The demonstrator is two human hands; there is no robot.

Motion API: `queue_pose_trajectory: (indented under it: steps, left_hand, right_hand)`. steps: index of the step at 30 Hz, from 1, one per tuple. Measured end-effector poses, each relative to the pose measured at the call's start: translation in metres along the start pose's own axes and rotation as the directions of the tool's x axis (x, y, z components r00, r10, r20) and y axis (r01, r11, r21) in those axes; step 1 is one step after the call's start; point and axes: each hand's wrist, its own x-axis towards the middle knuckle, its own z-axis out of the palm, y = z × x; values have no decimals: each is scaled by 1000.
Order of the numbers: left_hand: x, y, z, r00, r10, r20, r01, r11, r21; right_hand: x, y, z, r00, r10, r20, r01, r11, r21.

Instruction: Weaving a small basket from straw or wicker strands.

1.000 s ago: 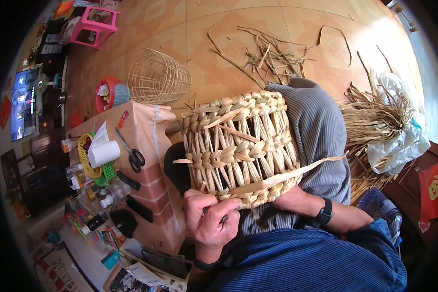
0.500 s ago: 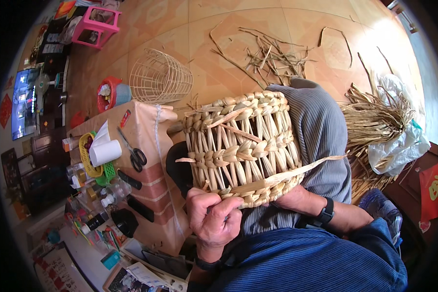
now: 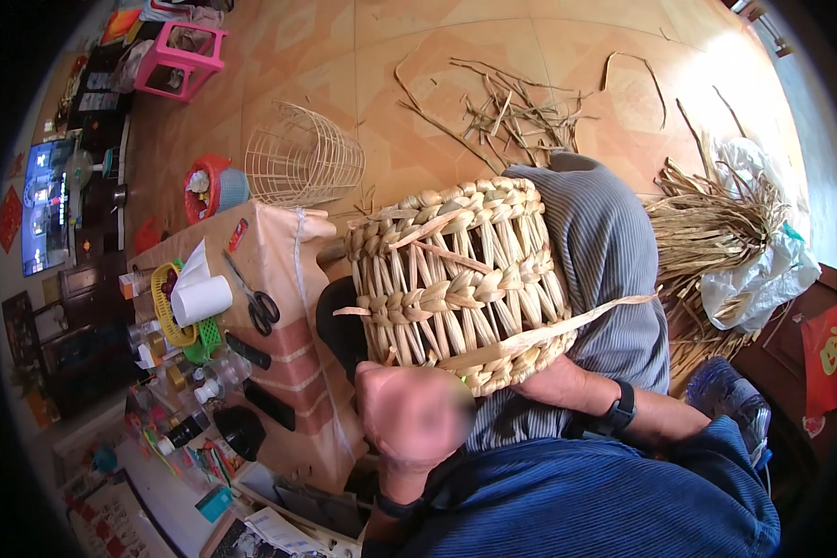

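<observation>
A woven basket (image 3: 465,288) of pale plant strands lies tilted on its side across my lap, with thick braided bands and open slats between them. At its near edge, my left hand (image 3: 411,414) is closed against the braid; its fingers are blurred. My right hand (image 3: 553,383) grips the near right edge from below, its fingertips hidden behind the basket. One long flat strand (image 3: 530,333) runs along the near band and sticks out to the right over my grey trouser leg. A short strand end pokes out at the basket's left.
On the left, a cloth-covered table (image 3: 279,223) carries scissors (image 3: 256,298), a paper roll (image 3: 202,296), bottles and remotes. A wire frame basket (image 3: 305,156) stands on the floor beyond. Loose dry stalks (image 3: 516,110) lie ahead; a large bundle (image 3: 716,223) with plastic bags rests at right.
My left hand has turned slightly at the basket's edge, and its fingers now look blurred. The basket and my right hand have barely moved.
</observation>
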Motion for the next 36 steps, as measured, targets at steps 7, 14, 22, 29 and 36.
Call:
queue_pose_trajectory:
  steps: [7, 14, 22, 29, 36]
  left_hand:
    - [-3, 0, 0, 998, -62, 5, 62, 980, -187]
    - [0, 10, -5, 988, -151, -4, 149, 976, -162]
    - [1, 9, 2, 998, -67, 0, 66, 990, -126]
    - [-3, 5, 3, 997, -67, -36, 60, 986, -154]
    - [-6, 8, 8, 993, -107, -48, 93, 968, -234]
  right_hand:
    - [1, -8, -3, 986, 151, 64, -164, 893, 420]
    - [3, -9, 22, 963, -87, -254, 158, 949, 274]
    - [-8, -30, -13, 969, -6, -246, 72, 963, 260]
    - [-19, -108, -42, 859, -168, -483, -16, 935, -354]
    - [8, -87, -48, 794, -440, -419, 237, 860, -452]
